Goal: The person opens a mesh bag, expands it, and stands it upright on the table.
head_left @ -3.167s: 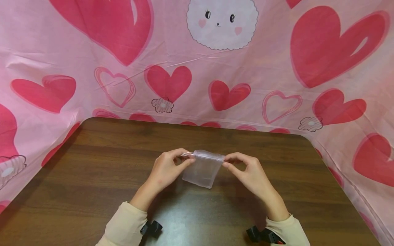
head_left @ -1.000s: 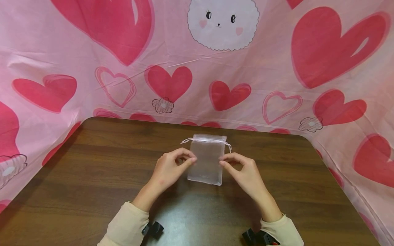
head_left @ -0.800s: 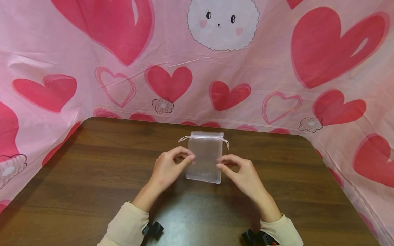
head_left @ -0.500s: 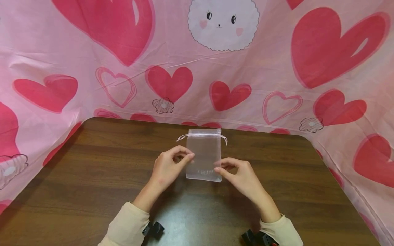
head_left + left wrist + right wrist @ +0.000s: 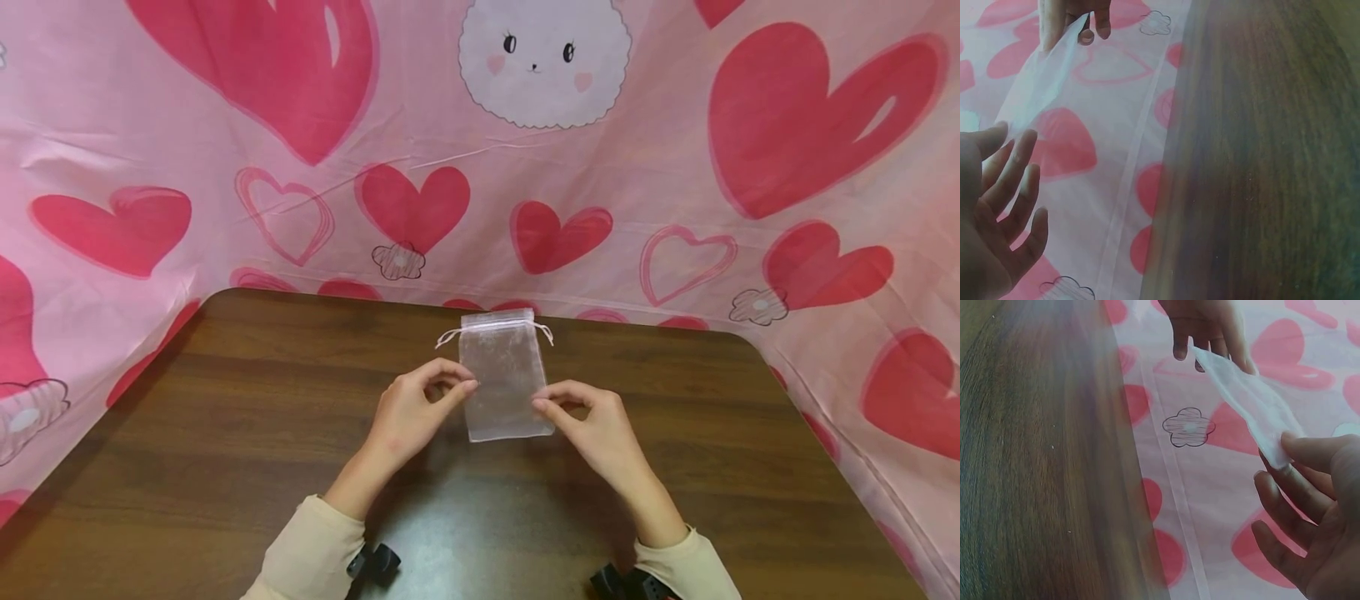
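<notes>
A sheer white drawstring pouch [image 5: 504, 383] hangs between my two hands over the table, its mouth with the cords pointing away from me. My left hand [image 5: 412, 410] pinches its left edge between thumb and index finger. On the opposite edge, lower down, my right hand [image 5: 596, 425] pinches it the same way. The left wrist view shows the pouch [image 5: 1038, 81] stretched from one hand to the other, clear of the wood. In the right wrist view the pouch [image 5: 1250, 403] is seen nearly edge-on, with the other fingers of the right hand spread below.
A dark brown wooden table [image 5: 262, 433] lies under both hands. Behind it and at its sides hangs a pink cloth [image 5: 480, 150] printed with red hearts. Black camera mounts [image 5: 373, 564] sit at the wrists by the beige sleeves [image 5: 311, 546].
Earlier the pouch was held by its top at the cords; the hands then shifted down to its side edges. Lately the pouch has tilted, its bottom swinging right.
</notes>
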Demonstrator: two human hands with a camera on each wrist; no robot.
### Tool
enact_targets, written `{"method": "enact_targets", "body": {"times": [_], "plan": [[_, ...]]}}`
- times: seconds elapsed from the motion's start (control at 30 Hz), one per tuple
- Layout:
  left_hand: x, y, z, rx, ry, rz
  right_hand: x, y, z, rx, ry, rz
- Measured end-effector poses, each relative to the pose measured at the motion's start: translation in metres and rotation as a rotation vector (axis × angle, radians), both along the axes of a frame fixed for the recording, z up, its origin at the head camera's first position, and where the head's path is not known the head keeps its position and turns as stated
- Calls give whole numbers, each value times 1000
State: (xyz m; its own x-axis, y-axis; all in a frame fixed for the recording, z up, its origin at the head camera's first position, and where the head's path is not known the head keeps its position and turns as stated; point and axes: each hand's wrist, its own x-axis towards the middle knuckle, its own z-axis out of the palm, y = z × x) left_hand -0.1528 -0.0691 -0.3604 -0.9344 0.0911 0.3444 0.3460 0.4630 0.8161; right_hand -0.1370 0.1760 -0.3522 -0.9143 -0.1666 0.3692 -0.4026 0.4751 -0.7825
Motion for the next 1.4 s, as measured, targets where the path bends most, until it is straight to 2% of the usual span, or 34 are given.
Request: {"method": "enact_targets", "body": {"times": [0.27, 0.57, 0.77, 0.9, 0.97, 1.07, 1.23, 1.33, 1.4], "plan": [[1, 1, -1, -16, -22, -1, 2, 1, 1, -104, -8, -31], [1, 0, -3, -72, -40, 10, 3, 0, 2, -207, 20, -18], [1, -1, -5, -133, -23, 21, 3, 1, 3, -244, 27, -66], [1, -2, -6, -129, 6, 13, 2, 1, 3, -257, 8, -98], [1, -2, -6, -117, 39, -4, 2, 1, 4, -262, -6, -111], [-1, -3, -7, -102, 133, -54, 0, 0, 5, -286, -25, -128], [-5, -3, -6, -77, 308, -196, -2, 0, 6, -347, -88, -143], [-6, -3, -7, -97, 365, -276, -2, 0, 6, -374, -132, -161], [-6, -3, -8, -120, 385, -307, -1, 0, 6, -389, -156, -171]]}}
